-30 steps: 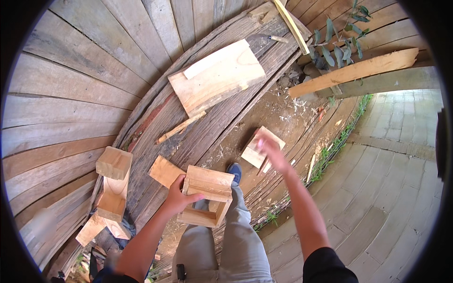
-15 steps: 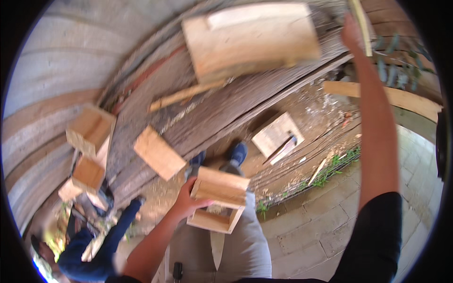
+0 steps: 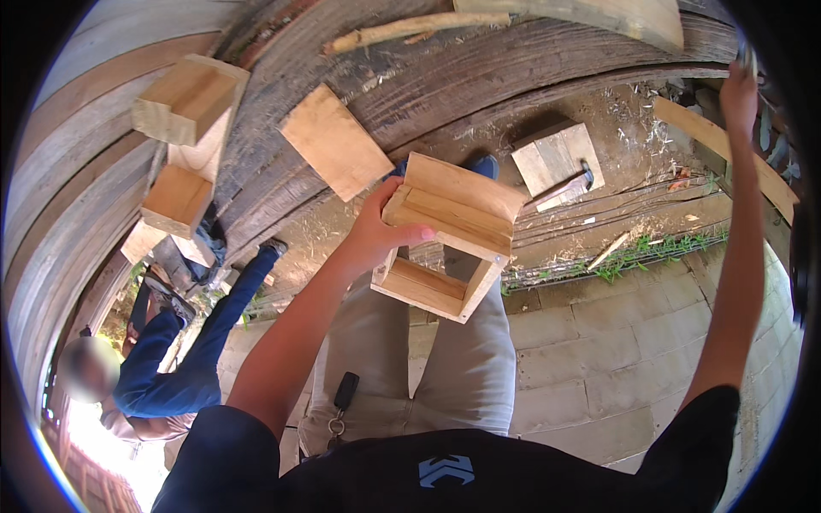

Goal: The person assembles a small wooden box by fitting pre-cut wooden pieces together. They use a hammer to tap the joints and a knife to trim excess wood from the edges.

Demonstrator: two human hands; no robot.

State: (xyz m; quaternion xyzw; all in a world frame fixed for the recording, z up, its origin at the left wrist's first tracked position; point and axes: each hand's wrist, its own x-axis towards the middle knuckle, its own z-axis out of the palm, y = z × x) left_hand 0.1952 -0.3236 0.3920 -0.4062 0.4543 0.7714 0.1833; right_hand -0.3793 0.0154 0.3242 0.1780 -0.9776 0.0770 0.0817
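Wooden box frame (image 3: pixel 449 214) in the left hand (image 3: pixel 375 229), above grey trousers (image 3: pixel 368 342).

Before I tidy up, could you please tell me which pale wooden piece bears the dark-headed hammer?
The squarish pale wooden piece on the brown dirt ground; only it has the hammer lying on top.

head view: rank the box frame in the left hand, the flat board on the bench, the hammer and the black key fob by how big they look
1. Box frame
2. Flat board
3. Hammer and key fob: unsure; the hammer looks longer but thin, the fob is nearer the camera
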